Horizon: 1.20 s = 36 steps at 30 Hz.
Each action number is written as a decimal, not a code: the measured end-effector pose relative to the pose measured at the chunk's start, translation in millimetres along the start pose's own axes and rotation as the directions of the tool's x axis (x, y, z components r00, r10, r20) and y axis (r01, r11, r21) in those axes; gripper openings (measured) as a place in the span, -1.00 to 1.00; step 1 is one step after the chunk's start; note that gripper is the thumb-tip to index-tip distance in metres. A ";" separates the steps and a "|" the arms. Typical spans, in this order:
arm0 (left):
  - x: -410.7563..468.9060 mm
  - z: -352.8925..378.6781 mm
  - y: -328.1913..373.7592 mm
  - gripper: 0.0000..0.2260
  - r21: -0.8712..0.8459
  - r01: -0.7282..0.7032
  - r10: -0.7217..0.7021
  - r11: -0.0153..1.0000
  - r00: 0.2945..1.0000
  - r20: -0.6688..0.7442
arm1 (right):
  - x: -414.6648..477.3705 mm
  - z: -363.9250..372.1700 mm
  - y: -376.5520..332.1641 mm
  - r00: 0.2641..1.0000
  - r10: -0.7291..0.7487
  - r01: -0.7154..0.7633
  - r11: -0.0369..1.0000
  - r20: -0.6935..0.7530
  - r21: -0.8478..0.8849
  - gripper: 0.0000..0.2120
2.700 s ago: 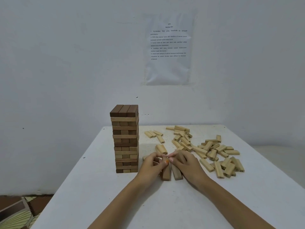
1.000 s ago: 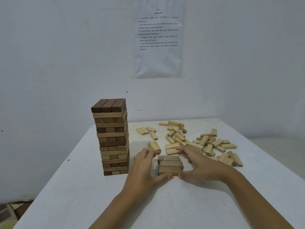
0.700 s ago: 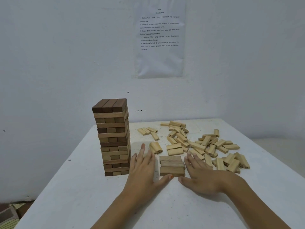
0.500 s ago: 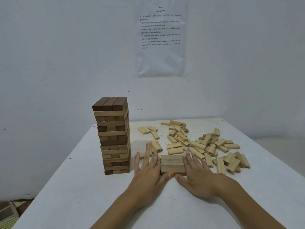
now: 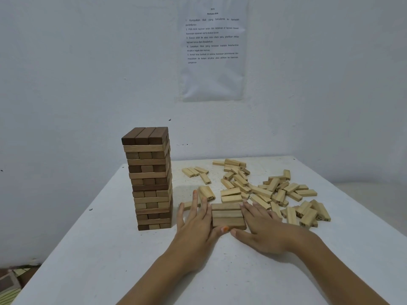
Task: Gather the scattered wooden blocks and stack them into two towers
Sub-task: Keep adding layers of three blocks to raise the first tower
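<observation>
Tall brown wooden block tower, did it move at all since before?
No. The tall brown wooden block tower stands at the same spot near the back left corner of the white table.

Both forearms reach forward; the left hand (image 5: 196, 225) and right hand (image 5: 262, 230) lie flat, fingers straight, thumb tips nearly touching.

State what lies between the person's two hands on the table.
In the head view, three wooden blocks lie side by side between the left hand and right hand, touching both.
</observation>
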<state>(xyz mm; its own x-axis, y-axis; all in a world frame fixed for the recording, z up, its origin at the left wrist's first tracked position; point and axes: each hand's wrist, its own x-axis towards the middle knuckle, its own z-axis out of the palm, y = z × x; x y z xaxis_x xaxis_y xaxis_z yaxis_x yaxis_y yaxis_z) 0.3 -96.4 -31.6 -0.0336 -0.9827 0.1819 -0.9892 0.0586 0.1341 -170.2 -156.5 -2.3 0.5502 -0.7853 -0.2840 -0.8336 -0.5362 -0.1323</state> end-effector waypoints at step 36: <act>-6.2 -4.7 0.4 -0.45 -0.021 0.047 -0.045 0.999 0.993 0.108 | 1.0 -3.6 4.0 0.997 -0.025 0.027 0.999 0.075 -0.025 -0.33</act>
<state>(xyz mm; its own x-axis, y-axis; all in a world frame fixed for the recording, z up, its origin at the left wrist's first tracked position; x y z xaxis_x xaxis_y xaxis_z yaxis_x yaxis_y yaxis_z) 0.7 -89.4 -28.0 -0.0047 -0.9976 0.0690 -0.9864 0.0160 0.1634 -172.8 -160.5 0.3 0.5654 -0.7464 -0.3511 -0.8173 -0.5644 -0.1161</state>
